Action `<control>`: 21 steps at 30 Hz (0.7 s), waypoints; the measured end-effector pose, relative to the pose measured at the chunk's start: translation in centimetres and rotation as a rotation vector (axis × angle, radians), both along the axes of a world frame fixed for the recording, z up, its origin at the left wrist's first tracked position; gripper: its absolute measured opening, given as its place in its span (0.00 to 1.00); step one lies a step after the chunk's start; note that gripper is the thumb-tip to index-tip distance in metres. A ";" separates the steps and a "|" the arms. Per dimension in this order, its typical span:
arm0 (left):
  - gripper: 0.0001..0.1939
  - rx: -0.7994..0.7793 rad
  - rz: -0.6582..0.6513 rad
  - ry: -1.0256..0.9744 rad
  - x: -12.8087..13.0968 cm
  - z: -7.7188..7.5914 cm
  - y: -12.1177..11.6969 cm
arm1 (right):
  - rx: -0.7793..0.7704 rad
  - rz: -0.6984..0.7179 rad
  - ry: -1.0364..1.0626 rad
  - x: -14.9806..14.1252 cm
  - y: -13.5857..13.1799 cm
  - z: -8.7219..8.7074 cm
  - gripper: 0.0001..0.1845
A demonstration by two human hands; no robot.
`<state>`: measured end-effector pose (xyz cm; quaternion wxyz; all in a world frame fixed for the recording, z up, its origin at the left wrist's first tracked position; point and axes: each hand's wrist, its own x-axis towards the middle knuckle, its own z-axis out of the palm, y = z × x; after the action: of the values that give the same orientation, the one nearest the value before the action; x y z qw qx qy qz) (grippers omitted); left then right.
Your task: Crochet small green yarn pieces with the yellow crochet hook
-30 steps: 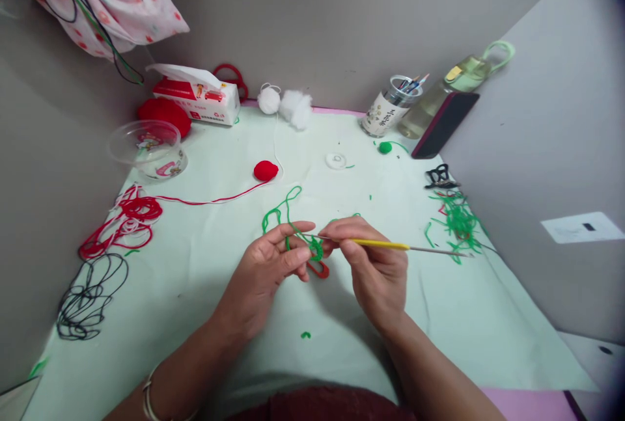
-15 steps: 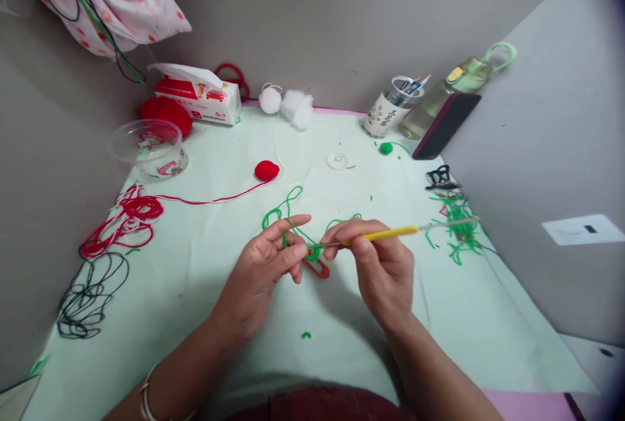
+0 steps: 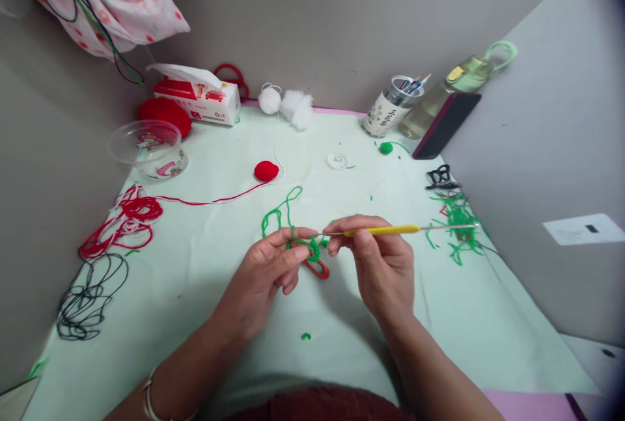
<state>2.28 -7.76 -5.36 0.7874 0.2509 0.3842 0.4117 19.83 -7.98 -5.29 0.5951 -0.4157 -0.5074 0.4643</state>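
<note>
Between the thumb and fingers of my left hand (image 3: pixel 271 261) is a small green crochet piece (image 3: pixel 314 249), with an orange stitch marker (image 3: pixel 319 270) hanging below it. Green yarn (image 3: pixel 278 215) runs from the fingers to loose loops on the table behind. My right hand (image 3: pixel 375 258) grips a crochet hook (image 3: pixel 385 230) by its yellow handle, pen-like. The thin metal tip points left and reaches the yarn at my left fingertips. Whether a loop sits on the tip is too small to tell.
A red yarn ball (image 3: pixel 266 171) lies beyond my hands. At left are tangled red and white yarn (image 3: pixel 139 209), black cord (image 3: pixel 90 300) and a clear tub (image 3: pixel 161 154). On the right are green yarn scraps (image 3: pixel 459 219), a phone (image 3: pixel 446 127), a bottle (image 3: pixel 439 105) and a pen can (image 3: pixel 387 108).
My left index finger has come down from its raised position to beside the hook tip. The hook has turned to lie more level, its tip higher above the green piece.
</note>
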 end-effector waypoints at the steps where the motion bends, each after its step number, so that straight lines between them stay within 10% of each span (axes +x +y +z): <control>1: 0.10 -0.012 0.009 -0.004 0.0 0.0 0.0 | -0.003 -0.017 -0.010 0.0 0.0 0.0 0.11; 21: 0.06 -0.054 0.045 -0.013 -0.2 0.1 0.1 | 0.079 -0.006 -0.087 0.0 -0.3 0.3 0.11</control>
<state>2.10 -7.68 -5.25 0.7870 0.2181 0.3955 0.4204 19.78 -8.27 -4.99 0.5897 -0.4133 -0.5495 0.4236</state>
